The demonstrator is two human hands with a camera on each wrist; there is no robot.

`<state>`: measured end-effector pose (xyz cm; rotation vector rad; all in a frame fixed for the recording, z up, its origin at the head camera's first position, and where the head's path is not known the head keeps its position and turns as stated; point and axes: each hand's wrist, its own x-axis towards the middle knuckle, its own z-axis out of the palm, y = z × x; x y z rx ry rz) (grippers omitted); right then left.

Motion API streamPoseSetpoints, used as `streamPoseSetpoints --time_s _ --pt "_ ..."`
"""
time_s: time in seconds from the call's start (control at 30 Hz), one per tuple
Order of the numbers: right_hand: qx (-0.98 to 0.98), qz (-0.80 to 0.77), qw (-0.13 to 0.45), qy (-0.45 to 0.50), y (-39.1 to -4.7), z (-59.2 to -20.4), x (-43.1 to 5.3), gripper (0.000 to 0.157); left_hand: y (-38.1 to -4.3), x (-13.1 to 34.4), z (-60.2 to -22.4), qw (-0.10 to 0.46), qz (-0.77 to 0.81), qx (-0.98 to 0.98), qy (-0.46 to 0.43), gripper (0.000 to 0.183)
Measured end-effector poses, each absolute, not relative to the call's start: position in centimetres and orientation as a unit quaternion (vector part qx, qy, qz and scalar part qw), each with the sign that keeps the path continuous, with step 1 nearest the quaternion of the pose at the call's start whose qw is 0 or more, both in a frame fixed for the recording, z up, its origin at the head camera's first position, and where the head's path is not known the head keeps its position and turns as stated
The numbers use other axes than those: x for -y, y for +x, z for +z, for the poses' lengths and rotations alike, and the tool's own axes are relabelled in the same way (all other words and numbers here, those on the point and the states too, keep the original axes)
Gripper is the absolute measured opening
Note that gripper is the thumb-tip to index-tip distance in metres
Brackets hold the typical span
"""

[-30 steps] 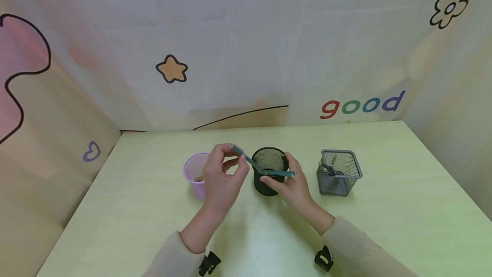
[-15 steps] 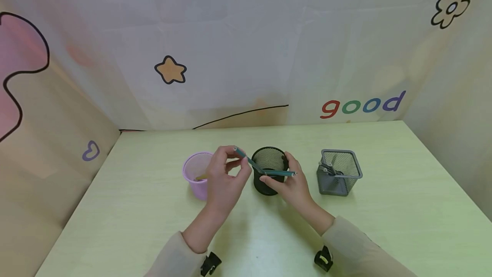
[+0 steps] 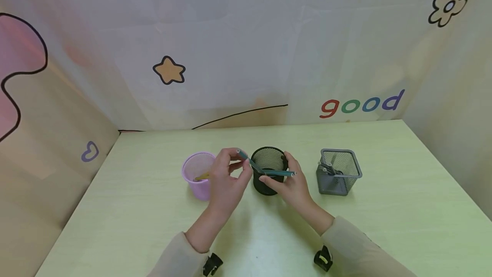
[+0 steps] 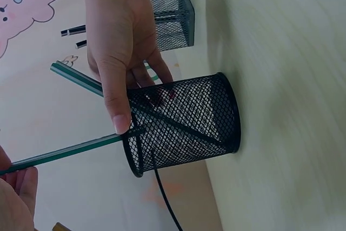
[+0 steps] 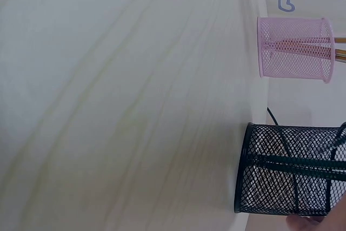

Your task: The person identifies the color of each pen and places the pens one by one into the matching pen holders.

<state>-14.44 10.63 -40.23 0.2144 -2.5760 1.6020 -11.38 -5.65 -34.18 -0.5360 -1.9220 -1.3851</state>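
My left hand point(image 3: 229, 185) pinches a dark green pencil point(image 3: 244, 155) between thumb and fingers. The pencil slants down to the right, and its lower end is just inside the mouth of a round black mesh pencil cup point(image 4: 194, 112). Thumb and fingers of my right hand point(image 3: 294, 186) span the cup's right side at the rim, holding it upright on the table. A second green pencil point(image 3: 280, 173) stands in the cup, leaning right across the right hand, as the left wrist view point(image 4: 75, 77) also shows. In the right wrist view only fingertips point(image 5: 303, 223) appear beside the cup.
Left of the black cup stands a lilac mesh cup point(image 3: 200, 190) with yellowish pencils point(image 5: 340, 55), partly behind my left hand. On the right is a square grey mesh holder point(image 3: 332, 188) with dark pencils point(image 4: 73, 31). A printed cloth point(image 3: 246, 54) backs the table.
My left hand has shifted slightly right and down with the pencil, uncovering more of the lilac cup. The right hand and the black cup have stayed in place.
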Motion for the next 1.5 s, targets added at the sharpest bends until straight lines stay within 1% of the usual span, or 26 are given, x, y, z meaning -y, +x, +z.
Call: streamPoseSetpoints --time_s 0.17,0.6,0.77,1.07,1.33,1.5 --pt "0.844 0.528 0.058 0.076 -14.4 -40.3 -10.6 0.092 -11.4 5.6 -34.4 0.34 -0.522 0.754 -0.207 0.017" --pt "0.847 0.525 0.052 0.072 -14.3 -40.3 -10.5 0.094 -11.3 5.3 -34.7 0.277 -0.49 0.802 -0.201 0.014" --pt "0.849 0.522 0.047 0.069 -14.3 -40.4 -10.6 0.094 -11.4 5.3 -35.3 0.266 -0.472 0.818 -0.194 0.013" --pt "0.851 0.518 0.046 0.069 -14.3 -40.3 -10.7 0.095 -11.7 5.3 -35.6 0.273 -0.424 0.838 -0.21 0.011" --pt "0.853 0.515 0.053 0.072 -14.4 -40.3 -10.7 0.092 -11.6 5.4 -35.8 0.277 -0.375 0.858 -0.216 0.01" --pt "0.852 0.518 0.047 0.063 -14.4 -40.2 -10.6 0.091 -11.5 5.5 -36.2 0.285 -0.346 0.868 -0.215 0.01"
